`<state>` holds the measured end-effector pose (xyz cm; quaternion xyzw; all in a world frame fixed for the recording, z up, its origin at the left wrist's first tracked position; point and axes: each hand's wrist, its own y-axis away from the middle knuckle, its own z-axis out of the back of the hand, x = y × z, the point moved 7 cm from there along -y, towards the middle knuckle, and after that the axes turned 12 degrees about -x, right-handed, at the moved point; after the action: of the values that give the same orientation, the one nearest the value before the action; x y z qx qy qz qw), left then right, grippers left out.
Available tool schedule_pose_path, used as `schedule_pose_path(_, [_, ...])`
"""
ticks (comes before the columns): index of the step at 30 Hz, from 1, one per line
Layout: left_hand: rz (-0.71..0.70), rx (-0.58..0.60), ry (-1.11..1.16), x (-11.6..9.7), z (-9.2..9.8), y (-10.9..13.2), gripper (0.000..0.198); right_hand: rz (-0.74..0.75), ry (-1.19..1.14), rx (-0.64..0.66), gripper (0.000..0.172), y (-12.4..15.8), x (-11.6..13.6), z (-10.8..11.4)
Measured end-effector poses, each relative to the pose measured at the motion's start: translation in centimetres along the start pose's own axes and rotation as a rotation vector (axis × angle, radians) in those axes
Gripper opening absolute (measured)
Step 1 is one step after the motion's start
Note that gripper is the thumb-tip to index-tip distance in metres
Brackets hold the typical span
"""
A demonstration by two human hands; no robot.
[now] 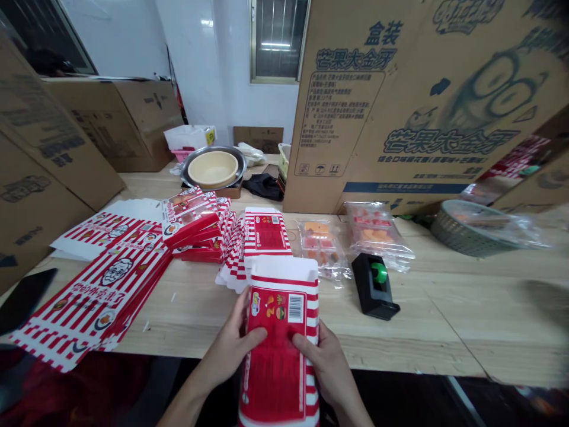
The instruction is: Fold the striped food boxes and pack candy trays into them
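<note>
Between my two hands is a red-and-white striped paper packaging box (278, 362), its printed back with a barcode facing me and a white flap at the top. My left hand (233, 341) grips its left edge, thumb pressed on the front. On the right edge, my right hand (326, 359) holds it the same way, fingers hidden behind. The box is over the table's front edge. Just beyond it lies a fanned row of similar striped boxes (267, 231). A stack of flat striped sheets (118, 279) spreads to the left, with windowed packs (191, 216) piled on its far end.
A black tape dispenser (376, 287) stands right of my hands, near clear bags of candy (377, 234). Farther right is a green basket (473, 228). Large cardboard cartons (347, 178) stand behind. A cream bowl (213, 169) sits in a metal basin, and a dark phone-like slab (26, 299) lies far left.
</note>
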<state>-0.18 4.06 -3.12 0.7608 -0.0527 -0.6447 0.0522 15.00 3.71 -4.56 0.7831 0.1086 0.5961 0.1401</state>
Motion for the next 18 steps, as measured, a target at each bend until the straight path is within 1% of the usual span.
schedule_pose_path(2, [0.071,-0.108,0.058,0.7,0.3,0.9,0.084,0.060,0.136,-0.110,0.050,-0.3,-0.1,0.5])
schedule_pose_path(3, [0.092,-0.125,0.077,0.8,0.4,1.4,0.084,0.112,0.180,-0.155,0.055,-0.3,0.0,0.7])
schedule_pose_path(5, [0.117,-0.078,0.061,0.7,0.4,2.2,0.081,0.246,0.194,-0.208,0.066,-0.3,0.9,0.9])
schedule_pose_path(7, [0.126,0.005,-0.018,0.5,0.5,2.8,0.077,0.359,0.174,-0.232,0.068,0.0,1.9,1.0])
schedule_pose_path(8, [0.111,0.018,-0.067,0.3,0.8,2.9,0.075,0.374,0.162,-0.224,0.066,0.0,2.3,1.0])
schedule_pose_path(9, [0.076,0.000,-0.111,-0.1,1.3,2.9,0.074,0.355,0.154,-0.196,0.063,0.0,2.4,0.9])
schedule_pose_path(11, [-0.002,-0.088,-0.146,-1.1,2.1,2.5,0.070,0.278,0.126,-0.130,0.059,0.0,2.2,0.5])
schedule_pose_path(12, [-0.023,-0.126,-0.138,-1.5,2.4,2.3,0.068,0.261,0.116,-0.126,0.055,0.0,2.2,0.5])
schedule_pose_path(13, [-0.024,-0.143,-0.117,-1.8,2.4,2.0,0.066,0.269,0.119,-0.150,0.051,0.0,2.3,0.6])
schedule_pose_path(14, [-0.006,-0.135,-0.091,-1.8,2.2,1.7,0.064,0.296,0.132,-0.197,0.046,0.0,2.4,0.9])
schedule_pose_path(16, [0.052,-0.082,-0.050,-1.7,1.6,1.4,0.055,0.358,0.171,-0.286,0.041,0.1,2.7,1.5])
schedule_pose_path(18, [0.088,-0.032,-0.052,-1.5,1.1,1.3,0.042,0.348,0.192,-0.307,0.041,0.1,2.6,1.7])
